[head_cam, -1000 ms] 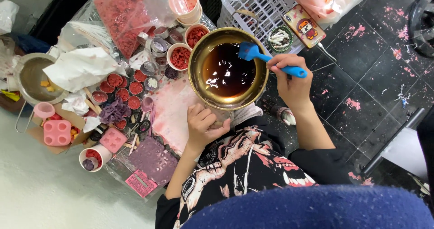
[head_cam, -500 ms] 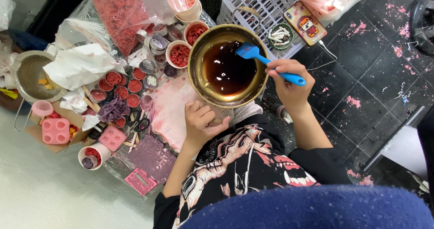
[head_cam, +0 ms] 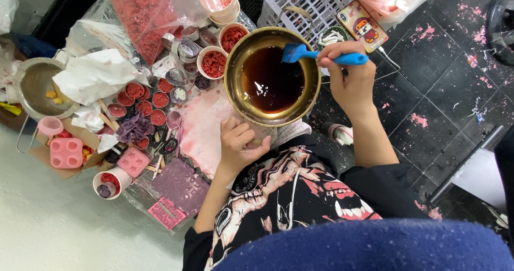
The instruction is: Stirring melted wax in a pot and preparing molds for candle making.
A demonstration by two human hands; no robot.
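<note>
A brass-coloured pot (head_cam: 233, 92) holds dark reddish-brown liquid (head_cam: 270, 84) and sits in front of me at the table's edge. My left hand (head_cam: 240, 142) is closed around the pot's handle at its near rim. My right hand (head_cam: 349, 81) grips the handle of a blue silicone spatula (head_cam: 300, 52). The spatula's head rests at the far right of the pot, at the liquid's edge.
Left of the pot are several small cups of red pieces (head_cam: 214, 63), pink moulds (head_cam: 66, 152), a bag of red chunks (head_cam: 140, 11), crumpled white paper (head_cam: 93, 75) and a metal strainer pan (head_cam: 37, 89). A white basket (head_cam: 300, 3) and a phone (head_cam: 361, 26) lie behind. Dark, pink-spattered floor tiles (head_cam: 428, 105) are at the right.
My right hand has risen slightly and levelled the spatula, moving its head toward the pot's far rim. The left hand stays on the handle.
</note>
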